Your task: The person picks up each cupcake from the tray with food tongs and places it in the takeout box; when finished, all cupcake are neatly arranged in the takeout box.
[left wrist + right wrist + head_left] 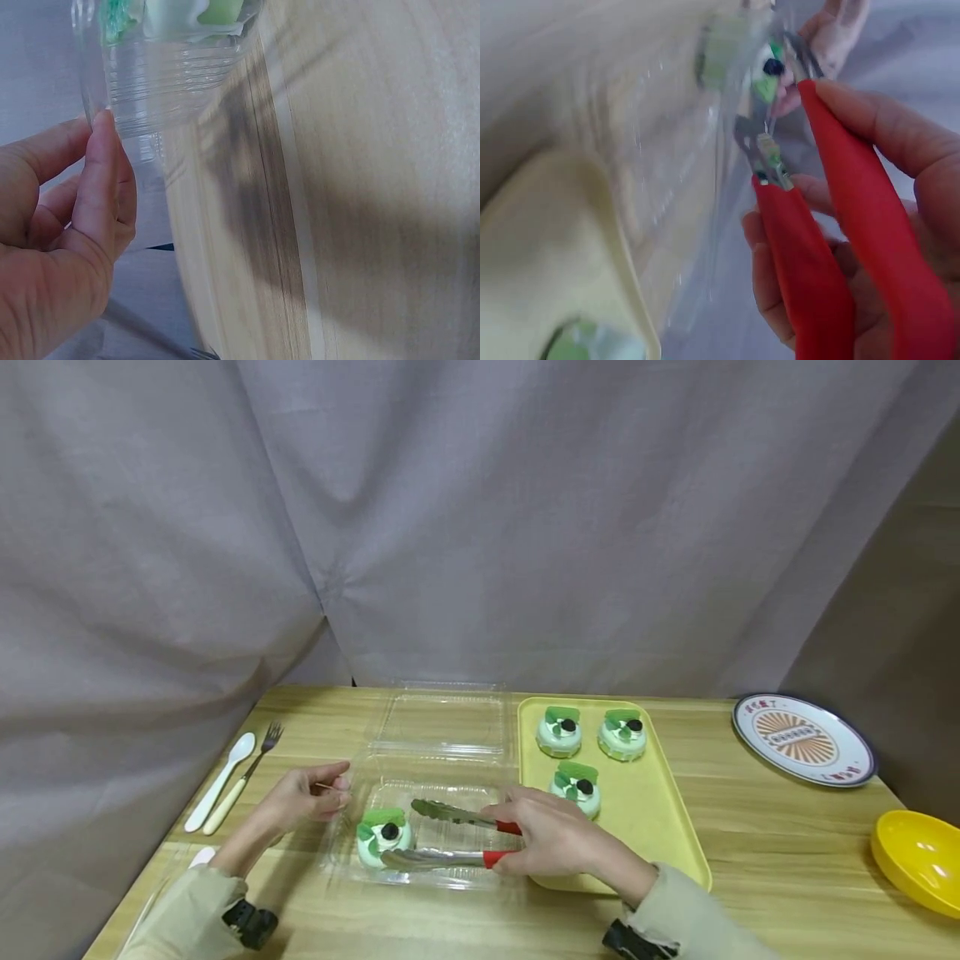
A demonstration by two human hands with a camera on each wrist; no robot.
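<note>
Item: clear container (pixel 423 882), plastic, one. I am taking it as the centre of the dial, twelve o'clock pointing towards the grey curtain (pixel 487 568). Its lid (pixel 442 722) is lying folded back at twelve, over the wooden table (pixel 795 877).

Item: green cake (pixel 384 837), one, with a green leaf-like piece and a dark round biscuit on top. It is sitting upright inside the container, towards eight o'clock.

Item: left hand (pixel 311 797), bare, at nine o'clock. I am seeing its fingertips pinching the container's edge, the gap between them narrow.

Item: right hand (pixel 551 839), bare, at three o'clock. It is gripping the tongs (pixel 450 859) by their red handles. The metal arms are standing apart and pointing towards nine, their tips lying close by the cake; with the right wrist view blurring, I am not managing to tell whether they are touching it.

Item: yellow tray (pixel 648 827), at three o'clock, just beside the container. It is bearing three similar cakes (pixel 558 732), at half past ten, twelve and nine on its own dial.

Item: white spoon (pixel 217 788) and pale-handled fork (pixel 227 804), lying side by side between nine and ten.

Item: patterned plate (pixel 802 735), lying between two and three, well apart.

Item: yellow bowl (pixel 922 856), sitting just past three, farthest out.
</note>
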